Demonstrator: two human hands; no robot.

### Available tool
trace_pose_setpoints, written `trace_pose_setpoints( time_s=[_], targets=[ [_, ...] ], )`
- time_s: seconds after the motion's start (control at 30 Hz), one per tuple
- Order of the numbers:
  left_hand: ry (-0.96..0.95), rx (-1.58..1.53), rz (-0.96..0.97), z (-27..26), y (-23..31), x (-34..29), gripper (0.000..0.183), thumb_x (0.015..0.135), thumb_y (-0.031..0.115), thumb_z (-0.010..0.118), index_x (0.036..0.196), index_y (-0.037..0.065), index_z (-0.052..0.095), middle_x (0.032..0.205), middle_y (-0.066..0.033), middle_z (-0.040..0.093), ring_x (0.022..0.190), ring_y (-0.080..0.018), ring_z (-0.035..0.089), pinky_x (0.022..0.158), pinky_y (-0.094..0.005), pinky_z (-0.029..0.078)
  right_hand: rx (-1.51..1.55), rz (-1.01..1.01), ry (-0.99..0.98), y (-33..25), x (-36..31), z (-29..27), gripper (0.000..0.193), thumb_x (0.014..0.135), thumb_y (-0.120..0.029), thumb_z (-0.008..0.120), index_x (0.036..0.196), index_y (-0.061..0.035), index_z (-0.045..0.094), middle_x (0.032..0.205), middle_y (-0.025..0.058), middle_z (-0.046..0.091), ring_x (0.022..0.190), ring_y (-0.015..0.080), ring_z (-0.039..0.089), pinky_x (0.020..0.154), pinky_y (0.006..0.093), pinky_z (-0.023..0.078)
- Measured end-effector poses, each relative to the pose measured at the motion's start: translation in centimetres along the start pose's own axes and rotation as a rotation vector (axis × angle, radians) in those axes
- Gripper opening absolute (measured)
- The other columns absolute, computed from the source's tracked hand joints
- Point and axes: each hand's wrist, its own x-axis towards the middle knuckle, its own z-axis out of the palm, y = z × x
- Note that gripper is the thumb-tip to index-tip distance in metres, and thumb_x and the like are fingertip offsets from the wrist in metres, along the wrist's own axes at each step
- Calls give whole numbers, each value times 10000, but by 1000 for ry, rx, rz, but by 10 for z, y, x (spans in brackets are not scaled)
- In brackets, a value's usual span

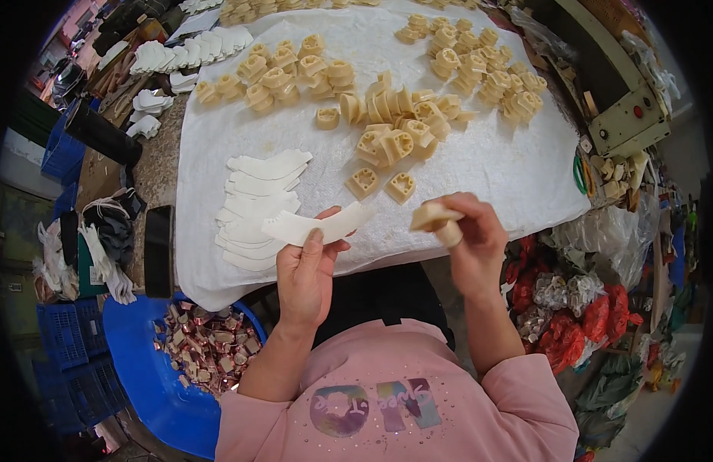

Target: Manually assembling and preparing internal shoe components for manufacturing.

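My left hand [309,269] pinches a curved white strip [318,229] between thumb and fingers, holding it over the front part of the cloth. To its right, my right hand [476,231] grips a beige plastic shoe heel [432,218] in its fingertips, apart from the strip. Left of my left hand lies an overlapping row of similar white pieces [252,204]. Two loose heels [401,187] lie beyond the gap between my hands, hollow side up. Behind them is a jumbled pile of heels [406,127].
A white cloth [526,177] covers the table, with more heels [487,65] at its far side. A phone [159,250] and a black cylinder [102,132] lie at the left. Below stands a blue basin [133,346] of shiny reddish pieces. Plastic bags [568,339] are piled at the right.
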Motion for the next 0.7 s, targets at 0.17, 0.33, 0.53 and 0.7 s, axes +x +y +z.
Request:
trace_pose_setpoints(
  time_s=[0.17, 0.33, 0.53, 0.7],
  targets=[
    [-26, 10, 99, 13, 0, -7, 317, 966, 119, 392, 1172, -100, 492, 1209, -187, 520, 1052, -209, 545, 882, -330, 457, 20, -291, -127, -2, -7, 46, 267, 803, 47, 602, 1052, -25, 541, 1007, 152, 596, 864, 234, 586, 728, 292, 488],
    [-141, 15, 44, 13, 10, -21, 373, 976, 144, 368, 1221, -131, 429, 1235, -205, 487, 1111, -228, 525, 934, -330, 456, -99, -597, -41, 13, -5, 59, 382, 747, 92, 592, 1085, -77, 536, 1029, 138, 601, 871, 303, 576, 721, 358, 483],
    [-160, -8, 50, 14, 16, -24, 427, 979, 204, 344, 1232, -134, 402, 1260, -211, 470, 1129, -238, 516, 942, -357, 445, -123, -631, -78, 10, -5, 61, 438, 707, 101, 602, 1102, -74, 534, 1025, 135, 601, 883, 299, 562, 748, 378, 465],
    [-180, 70, 80, 16, 16, -26, 428, 981, 198, 331, 1240, -138, 393, 1276, -217, 454, 1138, -245, 511, 944, -357, 444, -130, -637, -78, 11, -5, 61, 441, 691, 96, 612, 1093, -71, 538, 1016, 131, 600, 866, 300, 559, 737, 375, 465]
  ],
)
